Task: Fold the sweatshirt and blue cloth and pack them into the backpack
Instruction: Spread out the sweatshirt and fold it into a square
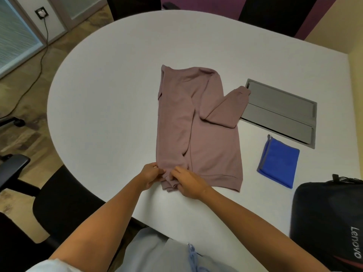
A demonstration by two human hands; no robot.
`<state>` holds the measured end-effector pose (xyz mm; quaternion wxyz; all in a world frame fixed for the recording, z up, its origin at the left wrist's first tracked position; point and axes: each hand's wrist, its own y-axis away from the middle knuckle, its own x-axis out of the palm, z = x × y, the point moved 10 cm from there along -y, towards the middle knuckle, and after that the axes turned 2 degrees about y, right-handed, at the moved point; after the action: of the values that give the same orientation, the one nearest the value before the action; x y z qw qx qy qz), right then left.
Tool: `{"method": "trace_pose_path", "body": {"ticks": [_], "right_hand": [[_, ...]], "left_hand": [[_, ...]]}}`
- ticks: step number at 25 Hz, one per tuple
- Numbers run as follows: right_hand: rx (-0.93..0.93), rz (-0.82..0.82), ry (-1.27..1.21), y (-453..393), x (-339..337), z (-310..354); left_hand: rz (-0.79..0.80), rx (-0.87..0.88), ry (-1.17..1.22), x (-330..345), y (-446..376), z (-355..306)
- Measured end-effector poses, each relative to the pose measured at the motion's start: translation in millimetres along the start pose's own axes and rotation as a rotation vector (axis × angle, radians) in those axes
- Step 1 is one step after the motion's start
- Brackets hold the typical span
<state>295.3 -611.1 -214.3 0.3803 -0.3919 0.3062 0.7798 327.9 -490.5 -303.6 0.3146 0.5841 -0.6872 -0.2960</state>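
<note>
Both hands pinch the near left corner of the sweatshirt [196, 122]. Left hand [150, 176] has its fingers curled onto the hem from the left, thumb and fingertips closed on the cloth. Right hand [189, 184] comes in from the right, fingers bent down on the same bunched bit of hem, knuckles up. Their fingertips nearly meet over the cloth.

That sweatshirt, a dusty pink, lies flat on the table [108, 85] with its long axis running near to far, hem at the near end and shoulders at the far end. Its left side is folded over onto the middle, leaving a straight left edge and a long crease down the body. On the right, one sleeve bends out, its cuff pointing to the far right and touching the near corner of the grey panel [284, 112] set in the tabletop.

Right of the sweatshirt and apart from it lies the blue cloth [279, 163], folded to a rough square, just near of the panel. At the near right table edge sits the backpack [330, 222], dark, with white lettering along its side, partly cut off by the frame.

Left of the table a black chair [59, 203] stands on a wood-pattern floor.
</note>
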Motion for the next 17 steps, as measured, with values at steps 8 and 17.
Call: {"method": "trace_pose_path", "body": {"ticks": [8,17], "right_hand": [[0.428,-0.234,-0.489,11,-14,-83],[0.911,-0.054,-0.712,-20,25,-129]], "left_hand": [[-0.043,0.053,-0.512,-6,-6,-16],[-0.111,-0.027,-0.572,-13,-27,-38]]}}
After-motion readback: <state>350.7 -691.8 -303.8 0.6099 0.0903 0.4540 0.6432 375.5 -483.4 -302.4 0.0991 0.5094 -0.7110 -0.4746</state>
